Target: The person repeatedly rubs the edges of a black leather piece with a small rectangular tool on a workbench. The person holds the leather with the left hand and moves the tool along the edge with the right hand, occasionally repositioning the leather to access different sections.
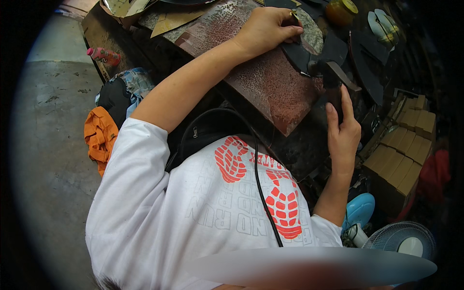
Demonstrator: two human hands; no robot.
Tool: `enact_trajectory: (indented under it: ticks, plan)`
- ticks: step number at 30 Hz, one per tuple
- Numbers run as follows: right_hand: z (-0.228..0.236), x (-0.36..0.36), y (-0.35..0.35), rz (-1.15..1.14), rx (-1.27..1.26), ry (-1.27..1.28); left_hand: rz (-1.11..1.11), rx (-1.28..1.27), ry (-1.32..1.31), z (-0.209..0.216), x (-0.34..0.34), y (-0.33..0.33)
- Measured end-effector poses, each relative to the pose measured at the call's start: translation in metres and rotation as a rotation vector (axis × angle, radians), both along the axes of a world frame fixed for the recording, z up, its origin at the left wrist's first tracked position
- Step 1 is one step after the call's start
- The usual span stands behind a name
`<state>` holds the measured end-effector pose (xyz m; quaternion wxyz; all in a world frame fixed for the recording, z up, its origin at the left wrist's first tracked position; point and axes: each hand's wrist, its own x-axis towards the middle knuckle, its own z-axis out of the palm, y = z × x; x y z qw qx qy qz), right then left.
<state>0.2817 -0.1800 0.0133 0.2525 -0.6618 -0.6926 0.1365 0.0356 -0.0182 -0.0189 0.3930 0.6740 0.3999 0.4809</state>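
Observation:
My right hand (344,130) is wrapped round the dark handle of a hammer (333,79). The hammer's head is low, beside the edge of a black leather-like piece (297,57); whether the two touch, I cannot tell. That black piece lies partly over a pale speckled stone slab (311,36). At its far side, my left hand (270,31) has thumb and fingers pinched together on its edge, with a small yellowish bit showing by the fingertips. A worn reddish-brown board (275,89) lies under both hands.
More black cut pieces (367,63) lie to the right, near a jar with a yellow-green lid (341,10). Stacked brown boxes (401,150) and a fan (403,239) stand at the right. A pink bottle (104,56) and orange cloth (100,135) are at the left.

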Motion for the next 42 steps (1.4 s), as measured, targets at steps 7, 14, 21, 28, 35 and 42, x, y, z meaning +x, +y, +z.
enact_trajectory:
  ticks: [7,14,21,28,35,42]
  plan:
    - [0.092,-0.014,0.007,0.012,0.161,0.28,0.099,0.49,0.304,0.001,0.007,0.002]
    - [0.075,-0.015,0.014,0.252,0.315,0.48,0.098,0.704,0.488,0.01,0.014,-0.016]
    - [0.009,-0.002,0.007,-0.02,-0.003,0.059,0.13,0.078,-0.048,-0.004,0.01,-0.004]
    - [-0.002,-0.002,0.003,-0.009,0.026,-0.023,0.012,-0.196,-0.108,-0.004,0.004,-0.003]
    - [0.062,-0.006,0.005,-0.033,0.092,0.186,0.118,0.115,0.137,0.0,0.008,-0.008]
    - [0.09,0.005,0.006,0.424,0.495,0.813,0.125,0.658,0.406,0.007,0.017,-0.018]
